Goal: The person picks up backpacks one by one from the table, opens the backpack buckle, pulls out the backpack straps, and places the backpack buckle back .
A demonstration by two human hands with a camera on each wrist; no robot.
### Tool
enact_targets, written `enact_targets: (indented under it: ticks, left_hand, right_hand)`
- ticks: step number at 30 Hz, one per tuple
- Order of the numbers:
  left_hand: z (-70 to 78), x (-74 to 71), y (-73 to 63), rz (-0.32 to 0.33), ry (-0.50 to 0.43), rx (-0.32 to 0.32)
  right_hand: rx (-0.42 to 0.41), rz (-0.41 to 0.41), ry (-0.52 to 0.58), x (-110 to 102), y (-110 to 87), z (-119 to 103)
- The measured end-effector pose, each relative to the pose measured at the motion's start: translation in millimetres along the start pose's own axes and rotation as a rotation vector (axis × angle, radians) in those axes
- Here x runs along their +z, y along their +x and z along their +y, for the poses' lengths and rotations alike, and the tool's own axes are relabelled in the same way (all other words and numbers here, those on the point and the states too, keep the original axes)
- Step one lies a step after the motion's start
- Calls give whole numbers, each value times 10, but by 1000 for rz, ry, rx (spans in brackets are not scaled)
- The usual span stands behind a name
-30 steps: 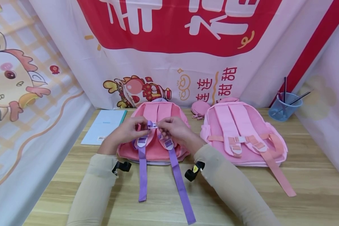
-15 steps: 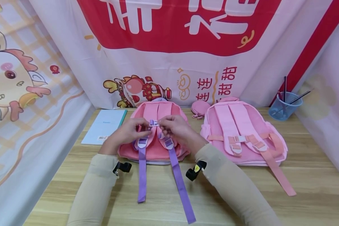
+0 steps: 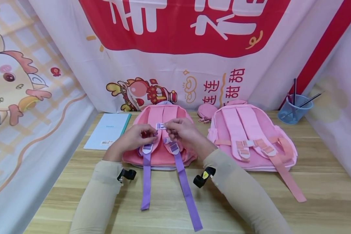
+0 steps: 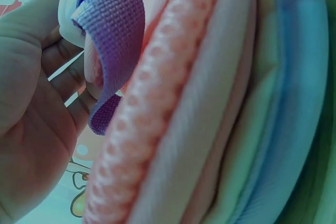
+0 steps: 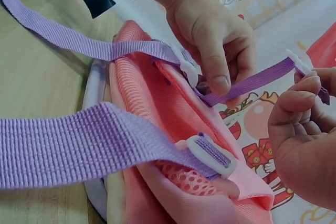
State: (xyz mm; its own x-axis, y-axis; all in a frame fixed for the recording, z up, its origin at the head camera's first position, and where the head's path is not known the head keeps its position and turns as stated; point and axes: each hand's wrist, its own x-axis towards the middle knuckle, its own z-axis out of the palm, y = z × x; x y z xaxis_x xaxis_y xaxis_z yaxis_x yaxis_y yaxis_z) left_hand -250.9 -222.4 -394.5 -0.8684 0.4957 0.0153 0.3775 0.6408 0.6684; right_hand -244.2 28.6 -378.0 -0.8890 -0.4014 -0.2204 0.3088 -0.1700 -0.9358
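A coral-pink backpack [image 3: 131, 159] lies back side up on the table, its purple webbing straps [image 3: 146, 182] trailing toward the front edge. Above its shoulder straps, my right hand [image 3: 179, 131] pinches a white plastic buckle [image 3: 160, 126] threaded on purple webbing. Just left of it, my left hand [image 3: 136, 138] pinches the same purple strap [image 5: 257, 83] between thumb and fingers. The right wrist view shows that strap stretched between both hands. A white strap adjuster [image 5: 212, 156] sits on the nearer shoulder strap. In the left wrist view, purple webbing [image 4: 115, 30] hangs beside the left palm.
A light pink backpack [image 3: 216, 126] with its chest buckle [image 3: 248, 143] joined lies to the right. Behind stands a small round pink pouch [image 3: 207, 111]. A pale blue notebook [image 3: 106, 130] lies at the left, and a blue pen cup [image 3: 293, 112] stands at the far right.
The buckle has turned flatter toward the head camera, showing more of its white frame. My left hand has slid slightly down and away from the buckle along the strap.
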Motion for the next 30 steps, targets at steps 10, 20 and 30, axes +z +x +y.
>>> enact_targets:
  ticks: [10, 20, 30]
  left_hand:
    - [139, -67, -50, 60, -15, 18]
    - [325, -130, -77, 140, -8, 168]
    - [334, -124, -55, 130, 22, 226]
  right_hand:
    - [36, 24, -44, -43, -11, -1]
    - [18, 29, -83, -67, 8, 45]
    - [7, 2, -106, -74, -5, 54]
